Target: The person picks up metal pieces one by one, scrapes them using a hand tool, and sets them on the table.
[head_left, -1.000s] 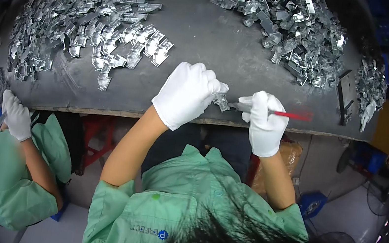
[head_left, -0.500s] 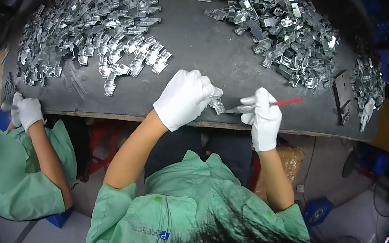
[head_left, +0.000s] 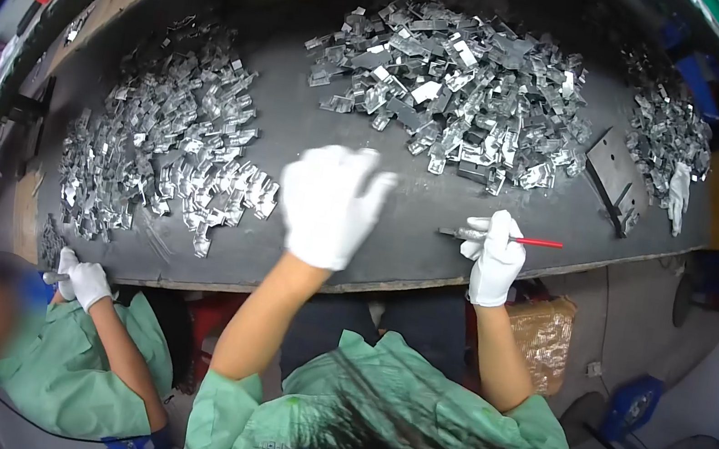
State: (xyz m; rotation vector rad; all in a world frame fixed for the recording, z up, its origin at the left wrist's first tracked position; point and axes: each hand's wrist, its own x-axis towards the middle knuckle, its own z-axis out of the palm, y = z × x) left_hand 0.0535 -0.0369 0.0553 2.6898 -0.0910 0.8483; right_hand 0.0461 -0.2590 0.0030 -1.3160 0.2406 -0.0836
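Red-ended tool (head_left: 539,242) sits pinched in the grip of the right hand (head_left: 498,255), above the counter (head_left: 410,255) near its front edge, long axis roughly along that edge, grey tip toward the left hand (head_left: 330,202). That farther hand, its grip wide with thumb apart, hovers just beside the left metal pile (head_left: 178,144); the larger pile (head_left: 452,90) lies toward the far edge.

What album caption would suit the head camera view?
Gloved right hand grips a red-handled tool; gloved left hand spreads open over a table heaped with shiny pieces.
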